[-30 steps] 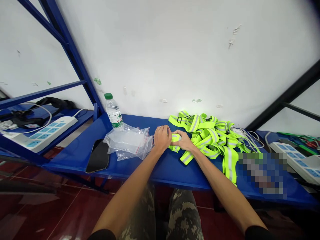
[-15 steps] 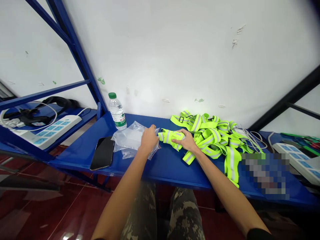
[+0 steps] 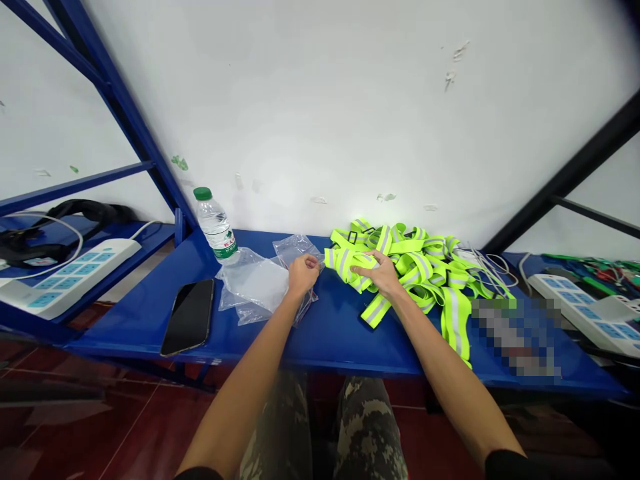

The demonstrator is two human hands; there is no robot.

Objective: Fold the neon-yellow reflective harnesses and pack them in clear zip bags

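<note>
Clear zip bag (image 3: 257,283) lies centre-left on the blue steel shelf (image 3: 280,340), its edge caught in the narrowly curled left hand (image 3: 303,275). It looks light and slippery, best taken by that edge. Right hand (image 3: 381,273) sits spread on a soft, limp bundle of reflective yellow straps (image 3: 345,267), easiest gripped around its folded middle, just beside a larger strap heap (image 3: 425,257).

A white painted wall (image 3: 320,113) fills the room behind, scuffed with small peeling marks (image 3: 450,80) and lit by a pale bright patch (image 3: 280,170). A long blue steel shelf (image 3: 330,347) runs along it, braced by a slanting blue steel upright (image 3: 125,127), with a black steel frame (image 3: 565,180) at the right. Below lies glossy dark red floor tile (image 3: 140,427).
</note>
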